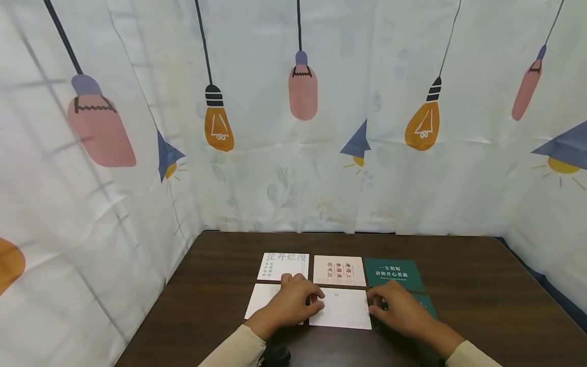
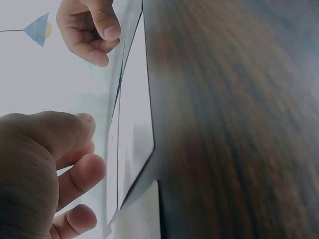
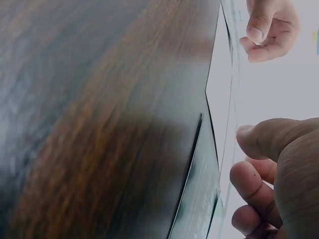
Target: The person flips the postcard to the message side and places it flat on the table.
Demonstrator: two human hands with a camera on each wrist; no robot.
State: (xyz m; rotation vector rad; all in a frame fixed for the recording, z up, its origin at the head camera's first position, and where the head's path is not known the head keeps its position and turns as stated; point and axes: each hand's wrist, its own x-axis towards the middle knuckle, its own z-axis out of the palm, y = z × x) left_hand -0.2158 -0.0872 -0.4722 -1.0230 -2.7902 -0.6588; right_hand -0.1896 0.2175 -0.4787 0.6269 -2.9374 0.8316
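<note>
Cards lie on the dark table in a front row and a back row. My left hand (image 1: 293,300) hovers over the left edge of the middle front white card (image 1: 341,315), thumb and index finger apart. At that card's right edge is my right hand (image 1: 400,308), its fingers loosely bent. Both wrist views show the fingertips raised over the cards with nothing held. Partly behind the left hand lies another white card (image 1: 259,299). A green card (image 1: 427,304) is mostly covered by the right hand.
The back row has a white card with blue characters (image 1: 283,270), a pale card with red characters (image 1: 339,271) and a green card with white print (image 1: 395,272). A lamp-patterned curtain (image 1: 266,199) hangs behind the brown table (image 1: 486,295). Something black (image 1: 276,356) shows beside the left sleeve.
</note>
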